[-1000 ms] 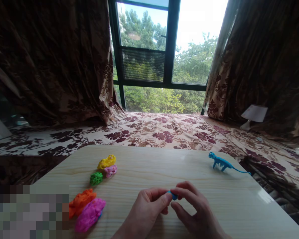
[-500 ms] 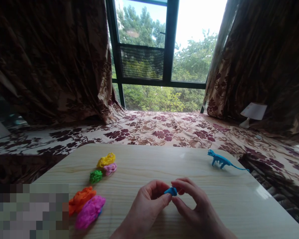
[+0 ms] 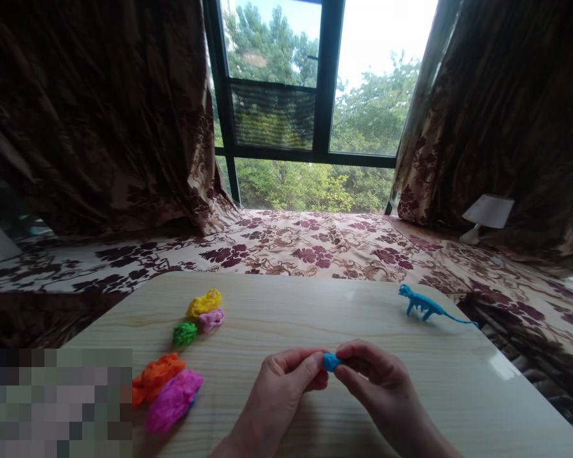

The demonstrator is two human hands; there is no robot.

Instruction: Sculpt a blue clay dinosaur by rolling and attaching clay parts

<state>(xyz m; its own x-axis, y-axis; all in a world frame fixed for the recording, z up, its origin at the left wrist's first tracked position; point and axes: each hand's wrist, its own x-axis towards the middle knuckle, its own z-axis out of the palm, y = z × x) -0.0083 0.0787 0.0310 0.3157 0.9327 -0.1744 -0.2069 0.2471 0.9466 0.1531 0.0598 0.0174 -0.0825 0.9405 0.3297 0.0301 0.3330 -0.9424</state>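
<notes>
A small lump of blue clay (image 3: 331, 362) is pinched between the fingertips of both hands, just above the light wooden table (image 3: 286, 312). My left hand (image 3: 281, 394) grips it from the left with thumb and fingers closed. My right hand (image 3: 375, 381) presses on it from the right. A blue toy dinosaur (image 3: 423, 304) stands on the table's far right, well apart from the hands.
Clay lumps lie on the table's left: yellow (image 3: 204, 303), pale pink (image 3: 211, 320), green (image 3: 184, 333), orange (image 3: 156, 379) and magenta (image 3: 174, 401). Behind the table lies a floral bedspread (image 3: 315, 245), then curtains and a window. A white lamp (image 3: 484, 216) sits far right.
Both hands kept working the blue clay between their fingertips; it went from a flattened piece to a rounder lump. The hands stayed in nearly the same place.
</notes>
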